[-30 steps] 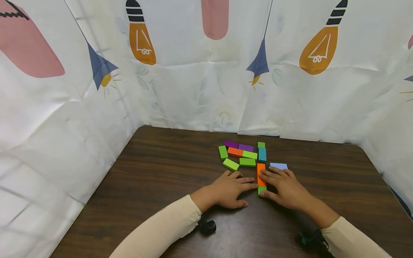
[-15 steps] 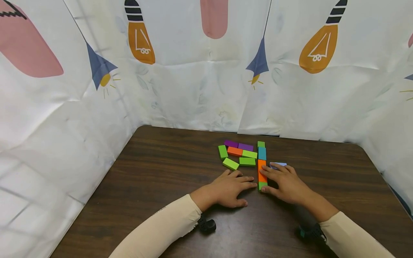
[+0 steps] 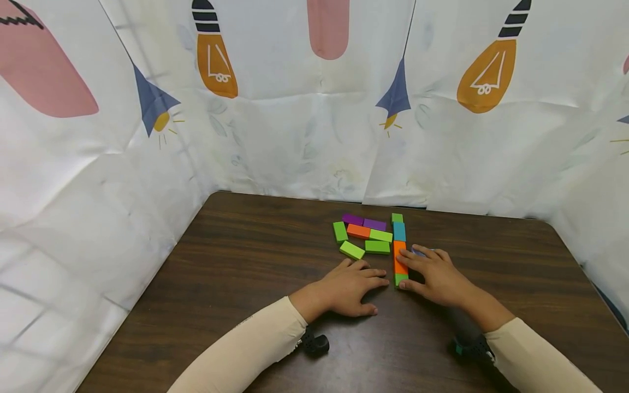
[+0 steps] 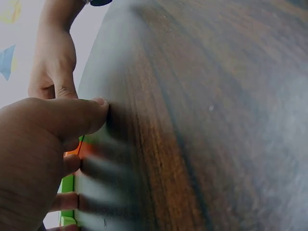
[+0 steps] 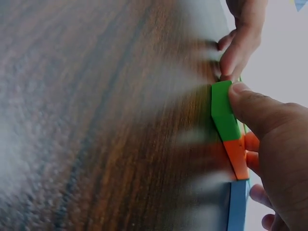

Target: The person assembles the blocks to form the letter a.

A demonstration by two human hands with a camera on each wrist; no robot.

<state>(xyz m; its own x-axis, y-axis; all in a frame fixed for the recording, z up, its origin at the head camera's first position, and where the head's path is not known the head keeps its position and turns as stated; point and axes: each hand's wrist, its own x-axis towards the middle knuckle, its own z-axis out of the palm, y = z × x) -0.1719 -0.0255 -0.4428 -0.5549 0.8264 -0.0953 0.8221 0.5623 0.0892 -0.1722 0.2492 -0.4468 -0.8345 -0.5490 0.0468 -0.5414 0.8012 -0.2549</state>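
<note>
In the head view, a straight column of blocks runs away from me: a green block [image 3: 400,280] nearest, then an orange block [image 3: 398,250], a teal block [image 3: 399,232] and a small green block [image 3: 397,218] at the far end. My right hand [image 3: 439,277] lies along its right side, fingertips on the orange block and thumb against the near green block, as the right wrist view also shows. A light-blue block [image 3: 416,252] is mostly hidden behind the right fingers. My left hand [image 3: 346,288] rests on the table with fingers spread, left of the column and holding nothing.
Left of the column lie two purple blocks [image 3: 374,225], an orange-red block [image 3: 358,232] and several green blocks [image 3: 377,248]. All are on a dark wood table [image 3: 236,251]. A printed white cloth [image 3: 295,147] hangs behind the table's back edge.
My right hand has pushed the near green and orange blocks away from me and slightly right, lining them up against the teal block. The left hand stays nearly still.
</note>
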